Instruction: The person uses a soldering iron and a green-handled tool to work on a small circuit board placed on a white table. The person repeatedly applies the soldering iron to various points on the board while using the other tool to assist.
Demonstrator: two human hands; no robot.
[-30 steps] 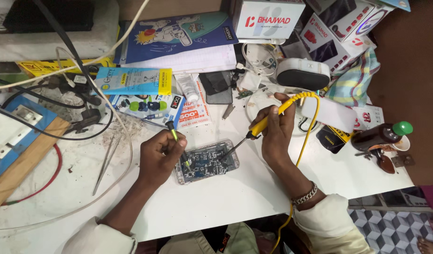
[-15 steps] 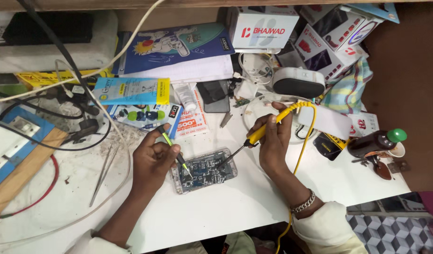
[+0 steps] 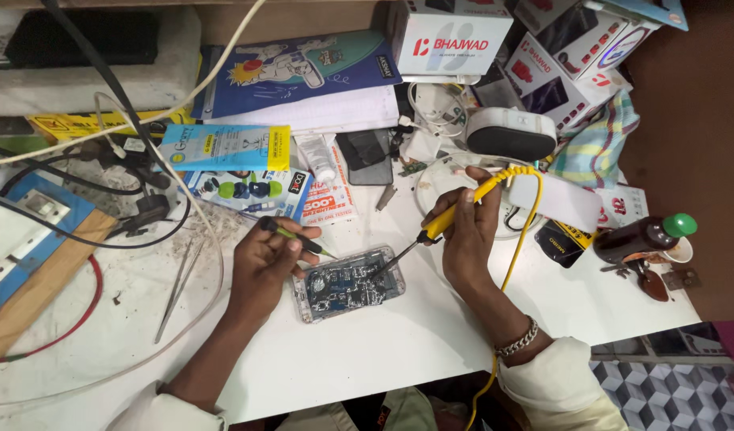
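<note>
Working piece: an opened phone (image 3: 348,285) with a clear rim lies flat on the white surface (image 3: 367,359), its dark circuit board facing up, between the two hands.
Right hand: the right hand (image 3: 468,239) has its fingers wrapped closed around a yellow-handled soldering iron (image 3: 455,214); the dark tip slants down-left and appears to touch the board near its middle.
Left hand: the left hand (image 3: 263,267) pinches a slim green-and-black tool (image 3: 293,235), perhaps a probe or thin screwdriver, fingers closed on it; its point sits at the phone's upper left corner.
Cord: a yellow cable (image 3: 520,239) loops from the iron past the right wrist and off the near edge.
Nearby: metal tweezers (image 3: 175,289) lie well left of the phone; a brown bottle with a green cap (image 3: 642,236) lies on its side at the far right; boxes and packets crowd the back.
Step in hand: judged as soldering or reworking one joint on the board, with the left tool steadying or feeding.
Next move calls for: a steady iron tip on one small spot, no sideways slip onto neighbouring parts, and the phone kept from sliding.
</note>
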